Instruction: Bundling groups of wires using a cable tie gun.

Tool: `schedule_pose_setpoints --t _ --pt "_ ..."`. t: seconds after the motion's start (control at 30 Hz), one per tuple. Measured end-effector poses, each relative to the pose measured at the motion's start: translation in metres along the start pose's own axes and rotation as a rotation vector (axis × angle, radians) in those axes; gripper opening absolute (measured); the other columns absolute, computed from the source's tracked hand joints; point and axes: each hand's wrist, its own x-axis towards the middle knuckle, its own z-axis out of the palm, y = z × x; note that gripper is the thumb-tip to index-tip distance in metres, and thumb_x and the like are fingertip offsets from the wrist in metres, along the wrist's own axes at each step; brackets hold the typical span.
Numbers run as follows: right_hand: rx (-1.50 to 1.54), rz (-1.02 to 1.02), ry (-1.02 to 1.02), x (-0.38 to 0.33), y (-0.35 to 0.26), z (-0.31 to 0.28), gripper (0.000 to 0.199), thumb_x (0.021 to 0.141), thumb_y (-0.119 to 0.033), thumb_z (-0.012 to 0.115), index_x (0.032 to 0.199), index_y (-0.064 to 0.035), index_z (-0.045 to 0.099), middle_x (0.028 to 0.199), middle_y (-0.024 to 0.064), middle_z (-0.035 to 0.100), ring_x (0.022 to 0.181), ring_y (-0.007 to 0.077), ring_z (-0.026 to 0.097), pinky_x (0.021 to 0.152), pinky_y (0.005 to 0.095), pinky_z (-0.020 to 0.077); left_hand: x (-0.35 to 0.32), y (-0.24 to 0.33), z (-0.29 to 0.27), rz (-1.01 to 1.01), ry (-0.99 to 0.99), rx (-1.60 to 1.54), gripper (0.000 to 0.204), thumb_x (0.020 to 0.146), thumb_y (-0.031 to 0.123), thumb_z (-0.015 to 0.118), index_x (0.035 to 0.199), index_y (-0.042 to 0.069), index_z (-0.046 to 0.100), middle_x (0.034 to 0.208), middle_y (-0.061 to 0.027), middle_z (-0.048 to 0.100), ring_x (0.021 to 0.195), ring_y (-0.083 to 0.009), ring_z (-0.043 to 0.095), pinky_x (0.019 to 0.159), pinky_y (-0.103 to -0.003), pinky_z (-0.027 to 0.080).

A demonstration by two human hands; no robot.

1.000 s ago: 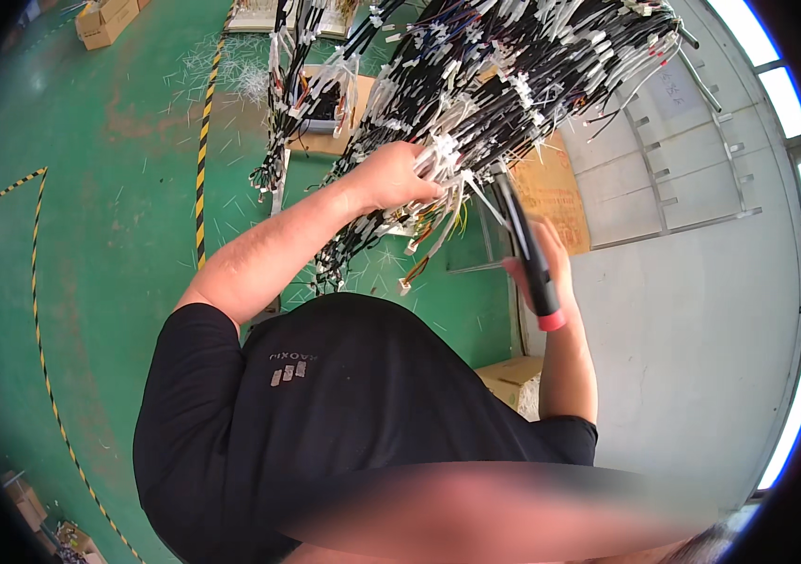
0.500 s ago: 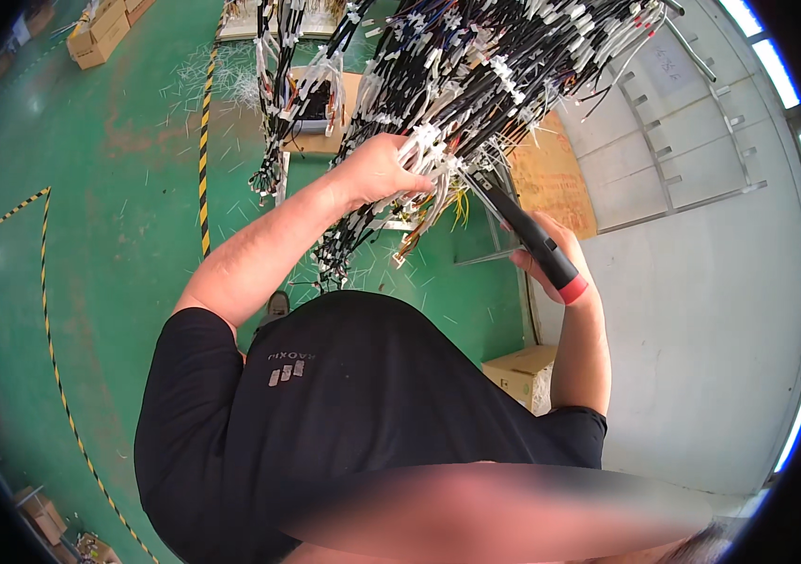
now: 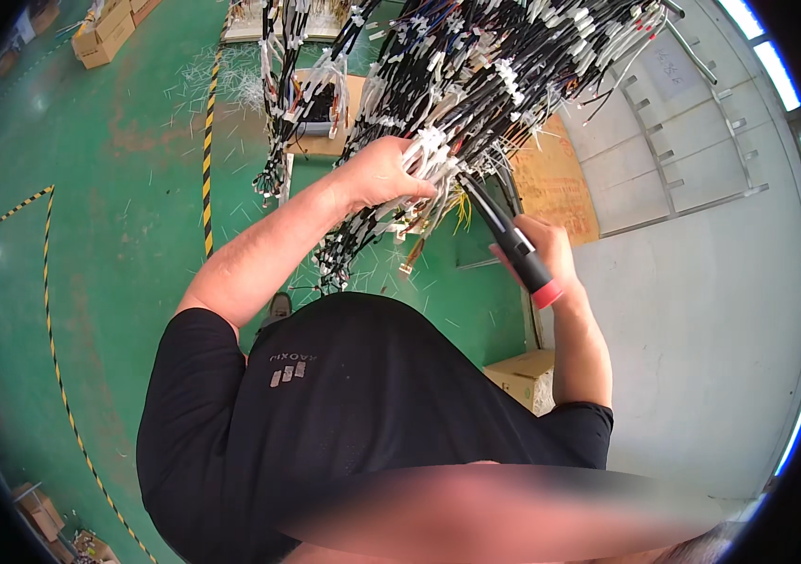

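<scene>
The left hand [image 3: 384, 174] closes its fingers around a bundle of black cables with white ties [image 3: 476, 85] hanging overhead. The right hand [image 3: 537, 249] grips a black tool with a red end [image 3: 513, 240], its tip touching the bundle.

A green painted floor [image 3: 128, 197] carried everything. A yellow-and-black striped line [image 3: 208, 141] ran across it, and another striped line [image 3: 48, 310] curved along the left. White scraps [image 3: 231, 80] lay scattered near the top. Cardboard boxes [image 3: 104, 38] sat at the upper left, one more box [image 3: 518, 376] stood by the grey wall [image 3: 701, 329].
</scene>
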Motion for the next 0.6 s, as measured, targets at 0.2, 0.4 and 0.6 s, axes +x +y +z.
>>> schedule_pose_setpoints --t 0.2,0.4,0.6 --pt "0.039 -0.207 0.378 -0.014 0.041 0.044 0.024 0.080 -0.012 0.077 0.098 -0.0019 0.066 0.097 0.0162 0.065 0.101 0.0382 0.065 0.089 0.0417 0.0535 0.002 -0.010 -0.019 -0.032 -0.051 -0.085 0.028 0.082 0.005 0.083 0.107 0.000 0.073 0.096 -0.0053 0.074 0.081 -0.0121 0.068 0.076 -0.029 0.056" --pt "0.855 -0.041 0.414 0.009 0.089 0.092 0.075 0.082 -0.001 0.074 0.152 -0.0046 0.050 0.160 0.0086 0.048 0.113 0.0090 0.053 0.095 0.0251 0.0430 0.006 -0.003 -0.022 -0.025 -0.074 -0.138 0.045 0.078 0.003 0.086 0.119 0.003 0.067 0.103 -0.0005 0.068 0.088 -0.0115 0.065 0.078 -0.030 0.056" --pt "1.074 -0.047 0.299 0.060 0.113 0.109 0.057 0.071 0.001 0.076 0.126 -0.0094 0.067 0.111 -0.0044 0.067 0.092 0.0065 0.054 0.084 0.0253 0.0443 0.013 -0.002 -0.025 -0.159 -0.069 -0.091 0.054 0.079 -0.001 0.086 0.126 0.004 0.060 0.101 -0.0046 0.065 0.082 -0.0135 0.066 0.063 -0.029 0.058"
